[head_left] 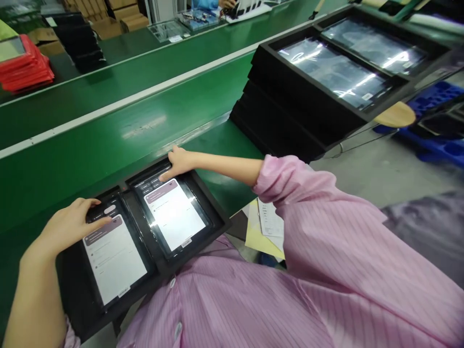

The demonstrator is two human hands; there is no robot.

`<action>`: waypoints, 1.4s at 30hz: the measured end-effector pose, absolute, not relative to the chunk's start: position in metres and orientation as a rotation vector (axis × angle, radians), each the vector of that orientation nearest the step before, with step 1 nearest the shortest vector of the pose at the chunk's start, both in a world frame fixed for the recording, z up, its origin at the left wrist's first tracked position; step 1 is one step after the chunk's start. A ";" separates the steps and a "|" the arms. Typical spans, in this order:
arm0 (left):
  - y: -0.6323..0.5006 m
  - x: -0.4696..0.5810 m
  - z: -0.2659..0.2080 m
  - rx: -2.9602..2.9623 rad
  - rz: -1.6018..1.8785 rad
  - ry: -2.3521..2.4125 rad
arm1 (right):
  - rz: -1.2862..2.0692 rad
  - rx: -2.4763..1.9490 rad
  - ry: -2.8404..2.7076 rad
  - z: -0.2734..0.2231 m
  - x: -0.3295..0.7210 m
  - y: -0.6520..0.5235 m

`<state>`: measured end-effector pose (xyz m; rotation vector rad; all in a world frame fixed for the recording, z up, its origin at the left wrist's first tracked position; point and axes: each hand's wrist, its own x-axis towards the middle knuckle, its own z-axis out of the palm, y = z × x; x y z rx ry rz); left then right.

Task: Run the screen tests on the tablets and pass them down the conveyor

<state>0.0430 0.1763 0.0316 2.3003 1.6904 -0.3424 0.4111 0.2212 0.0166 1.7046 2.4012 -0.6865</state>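
Observation:
Two tablets with lit screens lie side by side in a black foam tray (154,237) in front of me. My left hand (74,224) is over the upper end of the left tablet (116,261), its thumb stretched across the screen and its fingers apart near the top edge. My right hand (181,163) rests at the top of the right tablet (177,212); its thumb is at the screen and its other fingers reach over the tray's far edge. Both hands look open, gripping nothing. Each screen shows a white page below a dark header.
To the right stands a stack of black trays (290,101) with dark-screened tablets on top. Across the green conveyor bench (152,116) are red stacked pouches (23,67), a black stack (76,38) and another person's hand (227,4). Papers (268,222) are below my right arm.

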 end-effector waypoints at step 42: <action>0.132 0.072 0.009 2.455 0.027 1.449 | -0.790 2.306 3.190 -0.040 0.444 0.086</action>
